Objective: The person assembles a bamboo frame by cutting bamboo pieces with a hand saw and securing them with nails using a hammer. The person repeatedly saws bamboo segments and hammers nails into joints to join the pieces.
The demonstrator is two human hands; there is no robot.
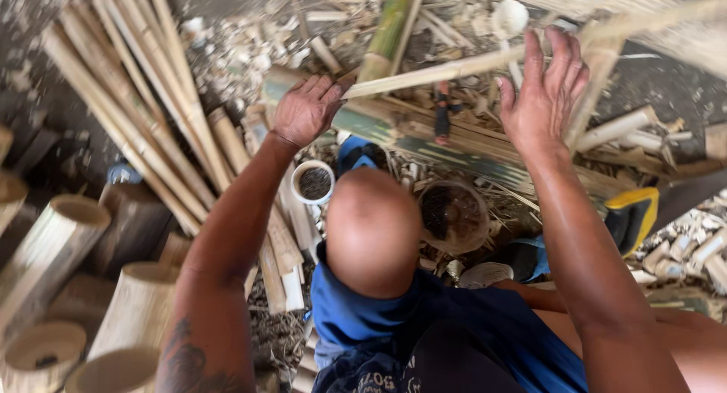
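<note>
In the head view, the left hand [305,109] is closed around one end of a split bamboo strip [435,73], the right hand [544,86] spread open touching it, while many cut strips [136,98] already lie aside.

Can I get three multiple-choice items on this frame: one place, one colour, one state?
1. Where do the cut bamboo tubes stand?
A. lower left
B. upper right
C. between the hands

2. What colour is the shorts fabric over the lap?
A. red
B. blue
C. white

3. How is the left hand set on the split bamboo strip?
A. open and clear of it
B. closed around its end
C. flat beneath it

Answers:
1 A: the pale hollow tubes cluster at the lower left edge.
2 B: the cloth is plainly blue.
3 B: its fingers curl at the strip's near end, while the right hand is spread open beside the strip.
</note>
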